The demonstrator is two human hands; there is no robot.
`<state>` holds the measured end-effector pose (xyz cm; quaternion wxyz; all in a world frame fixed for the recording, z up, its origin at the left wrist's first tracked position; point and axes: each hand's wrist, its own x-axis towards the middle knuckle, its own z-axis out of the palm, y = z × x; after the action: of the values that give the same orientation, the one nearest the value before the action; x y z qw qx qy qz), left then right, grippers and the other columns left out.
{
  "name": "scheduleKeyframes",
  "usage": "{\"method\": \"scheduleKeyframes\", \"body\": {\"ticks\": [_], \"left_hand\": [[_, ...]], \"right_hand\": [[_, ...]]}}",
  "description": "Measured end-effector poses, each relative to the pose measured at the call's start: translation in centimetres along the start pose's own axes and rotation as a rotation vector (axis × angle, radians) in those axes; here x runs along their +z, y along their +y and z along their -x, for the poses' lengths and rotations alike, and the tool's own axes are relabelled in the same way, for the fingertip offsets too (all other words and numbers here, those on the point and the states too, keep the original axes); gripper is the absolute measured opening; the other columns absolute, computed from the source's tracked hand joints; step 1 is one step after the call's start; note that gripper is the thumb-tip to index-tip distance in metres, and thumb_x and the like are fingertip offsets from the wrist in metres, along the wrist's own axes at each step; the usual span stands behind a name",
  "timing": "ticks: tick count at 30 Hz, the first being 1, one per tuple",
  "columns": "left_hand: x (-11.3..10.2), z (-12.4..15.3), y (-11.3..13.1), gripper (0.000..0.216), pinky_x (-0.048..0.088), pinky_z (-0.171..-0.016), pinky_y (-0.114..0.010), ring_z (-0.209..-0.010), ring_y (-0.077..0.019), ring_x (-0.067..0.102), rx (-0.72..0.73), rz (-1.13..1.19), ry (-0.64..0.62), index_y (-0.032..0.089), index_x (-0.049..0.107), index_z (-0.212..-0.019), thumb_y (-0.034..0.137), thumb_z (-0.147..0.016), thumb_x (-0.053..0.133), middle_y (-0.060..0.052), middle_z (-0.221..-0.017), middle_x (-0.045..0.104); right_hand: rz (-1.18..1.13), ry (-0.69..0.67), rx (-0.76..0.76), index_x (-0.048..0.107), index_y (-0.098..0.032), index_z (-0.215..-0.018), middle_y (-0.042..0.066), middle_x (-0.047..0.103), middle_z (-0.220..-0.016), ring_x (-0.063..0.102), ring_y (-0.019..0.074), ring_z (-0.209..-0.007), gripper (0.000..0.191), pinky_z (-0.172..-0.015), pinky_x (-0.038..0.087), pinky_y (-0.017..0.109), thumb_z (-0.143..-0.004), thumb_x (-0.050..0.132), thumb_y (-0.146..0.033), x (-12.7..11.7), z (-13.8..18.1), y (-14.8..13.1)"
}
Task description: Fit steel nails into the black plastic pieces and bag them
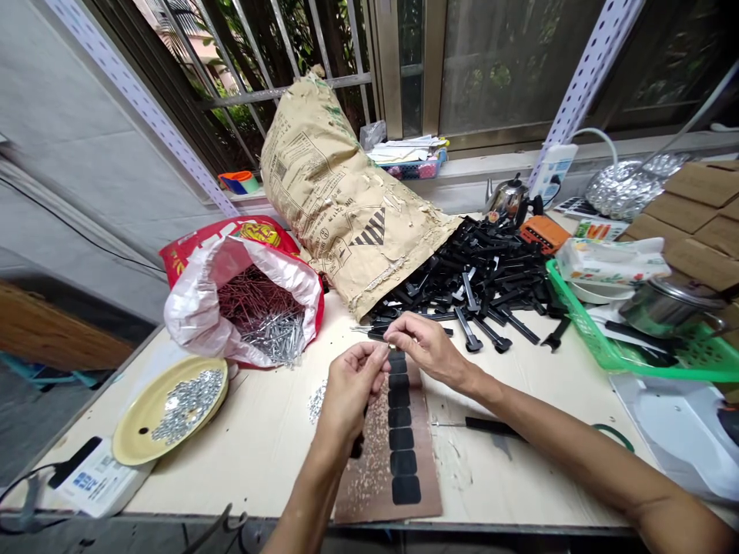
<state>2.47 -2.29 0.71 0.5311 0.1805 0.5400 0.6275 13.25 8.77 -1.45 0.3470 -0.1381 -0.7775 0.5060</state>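
Observation:
My left hand (353, 385) is closed, with the end of a black plastic part (358, 445) showing below the palm. Its thumb and fingertips meet close to those of my right hand (424, 348), which is closed in a pinch. Whatever the right fingertips hold is too small to make out. Under both hands lies a brown board (375, 492), speckled with light bits on its left side. A column of black rounded-square pads (402, 438) runs along it. A thin tool with a black handle (490, 425) rests to the right, partly beneath my right forearm.
Behind, a paper sack (346, 200) spills black plastic parts (479, 269). At left are a red-and-white bag of nails (277, 331) and a yellow plate (130, 435) with small metal pieces. A green basket (652, 373) stands right, near cardboard boxes (698, 208).

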Motion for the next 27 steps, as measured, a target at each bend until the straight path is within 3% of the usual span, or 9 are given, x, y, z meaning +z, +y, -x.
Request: {"method": "scheduleKeyframes", "body": {"ticks": [2, 5, 10, 14, 16, 19, 22, 27], "left_hand": [[0.0, 0.0, 0.0, 0.026, 0.02, -0.034, -0.01, -0.04, 0.0015, 0.029, -0.002, -0.004, -0.013, 0.013, 0.058, -0.075, 0.033, -0.07, 0.073, 0.005, -0.061, 0.047], [0.0, 0.1, -0.1, 0.028, 0.017, -0.032, -0.011, -0.039, 0.0013, 0.023, -0.167, 0.011, -0.165, 0.012, 0.061, -0.077, 0.036, -0.069, 0.073, 0.005, -0.061, 0.045], [0.0, 0.7, -0.5, 0.025, 0.026, -0.037, -0.013, -0.047, -0.0016, 0.039, 0.195, -0.249, 0.116, 0.016, 0.065, -0.087, 0.034, -0.071, 0.072, 0.0, -0.074, 0.057], [-0.3, 0.7, -0.7, 0.03, 0.018, -0.033, -0.015, -0.038, -0.0007, 0.028, -0.028, -0.187, -0.027, 0.015, 0.06, -0.077, 0.041, -0.069, 0.072, 0.004, -0.061, 0.051], [-0.4, 0.6, -0.7, 0.032, 0.02, -0.034, -0.014, -0.039, -0.001, 0.031, 0.019, -0.221, 0.025, 0.014, 0.06, -0.076, 0.042, -0.067, 0.073, 0.004, -0.059, 0.052], [-0.6, 0.7, -1.0, 0.032, 0.023, -0.036, -0.014, -0.041, -0.0018, 0.036, 0.101, -0.279, 0.114, 0.013, 0.063, -0.079, 0.041, -0.067, 0.074, 0.003, -0.059, 0.053], [-0.7, 0.7, -1.1, 0.032, 0.021, -0.034, -0.014, -0.039, -0.0007, 0.032, 0.046, -0.204, 0.066, 0.014, 0.062, -0.079, 0.041, -0.068, 0.073, 0.003, -0.061, 0.053], [-0.6, 0.6, -1.1, 0.032, 0.019, -0.034, -0.012, -0.04, 0.001, 0.029, -0.023, -0.093, -0.02, 0.014, 0.064, -0.083, 0.039, -0.068, 0.074, 0.004, -0.063, 0.051]], "right_hand": [[-0.035, 0.0, 0.068, 0.058, -0.018, -0.083, 0.0, 0.058, -0.073, 0.054, 0.0114, -0.068, 0.024, -0.065, 0.043, 0.023, -0.091, 0.048, -0.038, 0.0, 0.1, 0.0], [-0.016, 0.039, 0.047, 0.058, -0.018, -0.083, 0.001, 0.059, -0.075, 0.055, 0.0118, -0.071, 0.024, -0.068, 0.043, 0.024, -0.09, 0.049, -0.038, 0.0, 0.4, 0.1], [-0.022, -0.039, 0.111, 0.059, -0.017, -0.086, -0.001, 0.058, -0.073, 0.055, 0.0107, -0.065, 0.019, -0.062, 0.043, 0.022, -0.091, 0.049, -0.033, -0.3, 0.8, 0.0], [0.074, -0.084, -0.023, 0.062, -0.018, -0.087, 0.002, 0.062, -0.085, 0.057, 0.0124, -0.079, 0.012, -0.074, 0.045, 0.025, -0.088, 0.053, -0.025, -0.9, 1.0, -0.5], [0.01, -0.126, 0.008, 0.063, -0.018, -0.088, 0.003, 0.063, -0.084, 0.059, 0.0127, -0.078, 0.012, -0.072, 0.046, 0.025, -0.087, 0.054, -0.025, -1.2, 1.1, -0.4], [-0.207, -0.099, 0.182, 0.062, -0.016, -0.09, 0.002, 0.063, -0.078, 0.06, 0.0119, -0.069, 0.017, -0.065, 0.049, 0.025, -0.084, 0.058, -0.031, -1.8, 0.9, 0.4], [-0.328, -0.065, 0.257, 0.063, -0.014, -0.094, 0.001, 0.063, -0.076, 0.061, 0.011, -0.067, 0.024, -0.066, 0.05, 0.025, -0.08, 0.063, -0.034, -2.2, 0.7, 0.9], [-0.314, -0.095, 0.264, 0.064, -0.014, -0.088, 0.001, 0.062, -0.075, 0.059, 0.01, -0.063, 0.019, -0.061, 0.048, 0.023, -0.08, 0.062, -0.031, -1.8, 0.7, 0.6]]}}
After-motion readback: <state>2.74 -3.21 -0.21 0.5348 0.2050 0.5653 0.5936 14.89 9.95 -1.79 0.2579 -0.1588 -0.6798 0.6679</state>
